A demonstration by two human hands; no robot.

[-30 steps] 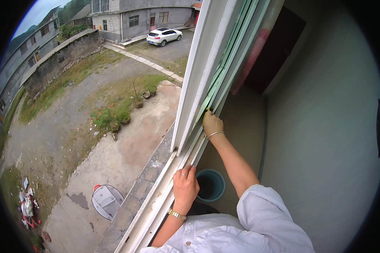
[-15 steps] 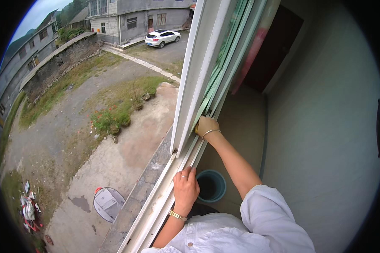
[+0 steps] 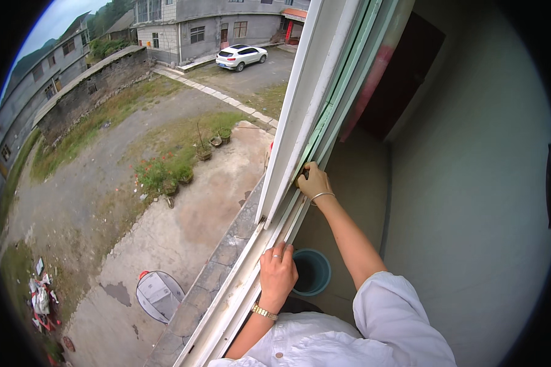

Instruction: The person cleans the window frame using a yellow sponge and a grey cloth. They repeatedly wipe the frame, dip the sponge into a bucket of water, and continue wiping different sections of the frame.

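Right hand: reaches to the narrow gap beside the window sash; this right hand [image 3: 315, 183] has its fingers bent around a small dark item [image 3: 302, 174], mostly hidden, so I cannot tell whether they are clamped on it.
Small dark item: at the fingertips, low beside the sash, above the track.
Left hand: the left hand [image 3: 278, 275] lies over the inner rail, fingers side by side and bent; the palm is hidden, so I cannot tell whether it grips the rail.
Window sash: the white-framed sliding sash [image 3: 286, 116] stands in its frame, greenish glass [image 3: 343, 76] to its right.
Window track: the white grooved track [image 3: 225, 315], soiled in places, runs from the lower edge up to the sash.
Wrists: gold-toned watch [image 3: 264, 312] on the left, thin bangle [image 3: 322, 196] on the right.
Bucket: the blue-grey bucket [image 3: 329, 272] is just right of the left hand, below.
Outside: a white car [image 3: 242, 57] is parked near a grey building [image 3: 208, 30].
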